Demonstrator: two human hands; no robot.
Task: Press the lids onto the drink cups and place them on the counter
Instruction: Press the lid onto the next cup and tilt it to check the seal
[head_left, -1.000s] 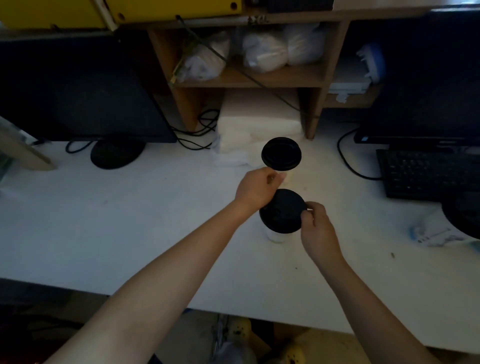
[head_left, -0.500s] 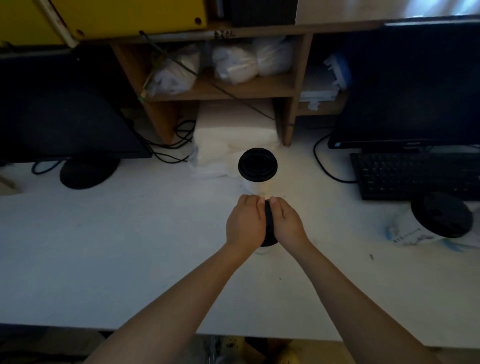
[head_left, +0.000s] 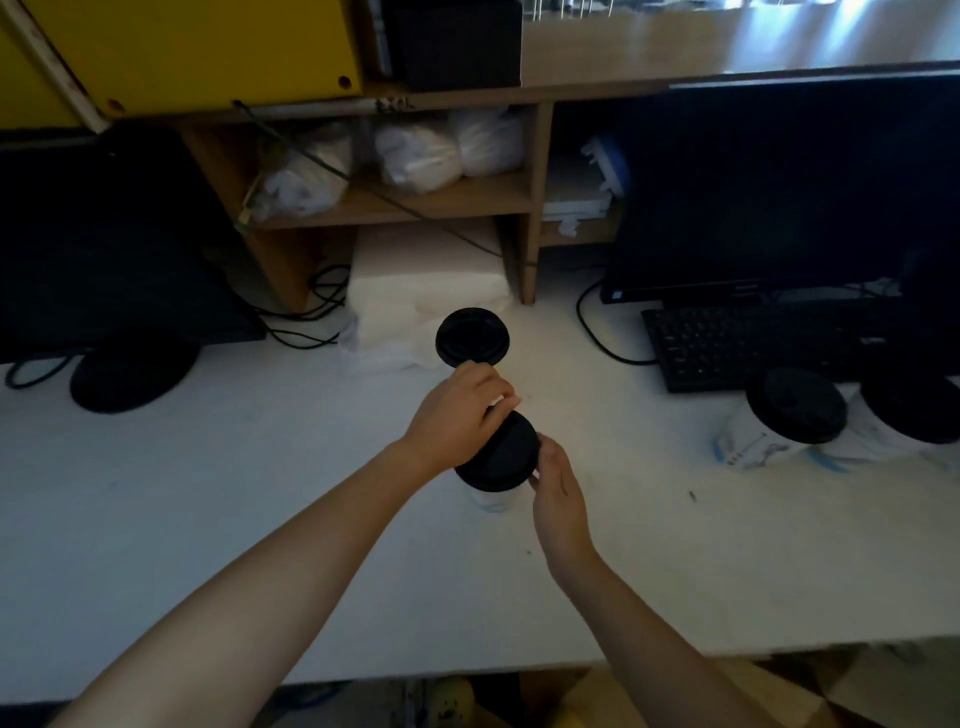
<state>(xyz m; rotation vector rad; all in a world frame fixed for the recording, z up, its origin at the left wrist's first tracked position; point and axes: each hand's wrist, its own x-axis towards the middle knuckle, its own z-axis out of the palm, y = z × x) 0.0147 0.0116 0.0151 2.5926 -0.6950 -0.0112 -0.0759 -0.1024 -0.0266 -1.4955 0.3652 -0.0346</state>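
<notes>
Left hand (head_left: 457, 418), right hand (head_left: 558, 486) holding black lid (head_left: 508, 460)

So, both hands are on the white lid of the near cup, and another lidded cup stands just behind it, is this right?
Not quite: that lid is black, not white. The head view shows the left hand and the right hand on the black lid of the near cup, with another lidded cup just behind it.

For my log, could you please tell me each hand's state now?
Left hand: closed, gripping the black lid on the near cup.
Right hand: closed, pinching that lid's rim.
</notes>
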